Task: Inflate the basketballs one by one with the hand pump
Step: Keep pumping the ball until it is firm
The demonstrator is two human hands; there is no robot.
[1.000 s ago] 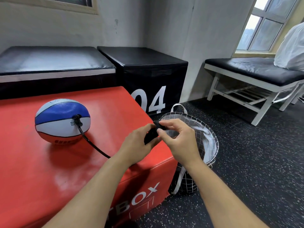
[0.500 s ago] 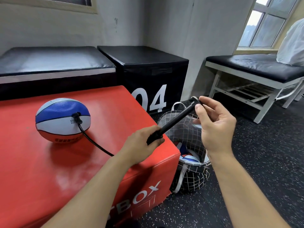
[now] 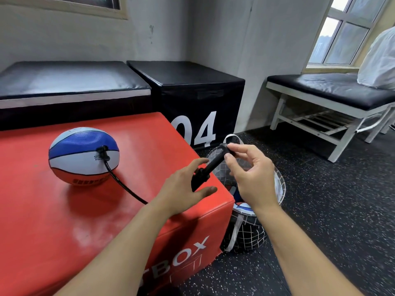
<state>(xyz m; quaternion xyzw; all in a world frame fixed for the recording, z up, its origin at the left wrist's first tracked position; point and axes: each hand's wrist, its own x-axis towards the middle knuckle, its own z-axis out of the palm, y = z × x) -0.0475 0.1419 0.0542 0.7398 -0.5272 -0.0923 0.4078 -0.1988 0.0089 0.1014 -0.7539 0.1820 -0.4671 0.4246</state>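
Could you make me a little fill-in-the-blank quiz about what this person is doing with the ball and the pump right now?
1. The basketball rests on top of the ____ box.
2. A black ____ runs from the ball's valve toward the hand pump.
3. The right hand pinches the pump's handle while the ____ hand holds its barrel.
4. More balls sit in the mesh basket standing on the ____.

Missing words: red; hose; left; floor

Left grip clasps low; right grip pinches higher, both forearms extended.
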